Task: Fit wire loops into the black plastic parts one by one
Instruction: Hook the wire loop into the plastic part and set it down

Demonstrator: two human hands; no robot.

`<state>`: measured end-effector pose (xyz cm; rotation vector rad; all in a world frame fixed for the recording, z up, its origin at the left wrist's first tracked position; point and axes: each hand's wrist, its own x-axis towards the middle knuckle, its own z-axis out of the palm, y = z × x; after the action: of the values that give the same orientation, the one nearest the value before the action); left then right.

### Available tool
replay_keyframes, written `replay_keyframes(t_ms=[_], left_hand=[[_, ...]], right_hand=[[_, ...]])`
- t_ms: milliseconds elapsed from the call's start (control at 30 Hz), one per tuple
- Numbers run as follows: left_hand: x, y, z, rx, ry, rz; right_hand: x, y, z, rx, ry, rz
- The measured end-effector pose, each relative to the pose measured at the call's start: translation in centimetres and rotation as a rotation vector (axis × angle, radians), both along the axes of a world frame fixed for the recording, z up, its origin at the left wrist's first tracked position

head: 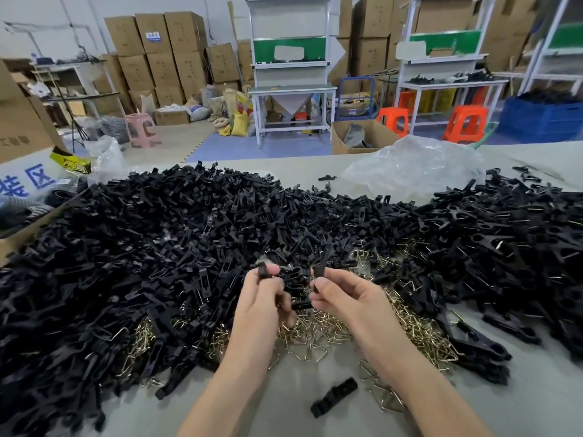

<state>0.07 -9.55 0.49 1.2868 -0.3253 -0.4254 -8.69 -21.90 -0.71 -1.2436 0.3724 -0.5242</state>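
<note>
- Two bare hands meet above the middle of a grey table point(284, 414), not far from its front edge.
- The left hand point(263, 298) has its fingers curled round a black plastic part point(262, 270), whose end pokes out above the thumb.
- The right hand point(344, 294) pinches a second black part point(322, 263), which stands tilted above thumb and forefinger.
- A short dark piece point(301, 305) spans the gap between the hands; whether it is wire or plastic cannot be told.
- A heap of black parts point(189, 231) runs from the table's left edge to its right edge, behind and beside the hands.
- Brass-coloured wire loops point(328, 329) lie piled beneath the hands, partly under the black heap.
- One loose black part point(334, 395) lies alone near the front edge, between the forearms.
- A crumpled clear plastic bag point(410, 171) sits at the far edge, right of middle.
- Beyond the table stand stacked cardboard boxes point(157, 58), a white workbench point(293, 89) and orange stools point(463, 123).
</note>
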Motion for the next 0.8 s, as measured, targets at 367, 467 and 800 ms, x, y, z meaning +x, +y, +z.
replay_keyframes(t_ms=[367,467,800], left_hand=[[-1.3,0.6,0.1,0.039,-0.198,-0.084],[-1.2,0.6,-0.1,0.056,-0.246,-0.003],[-1.3,0.4,-0.2,0.163,-0.378,-0.024]], right_hand=[[0.0,0.1,0.2,-0.007,-0.033,0.037],[-0.1,0.0,0.4,0.011,-0.023,0.011],[-0.3,-0.1,0.9,-0.076,-0.019,0.014]])
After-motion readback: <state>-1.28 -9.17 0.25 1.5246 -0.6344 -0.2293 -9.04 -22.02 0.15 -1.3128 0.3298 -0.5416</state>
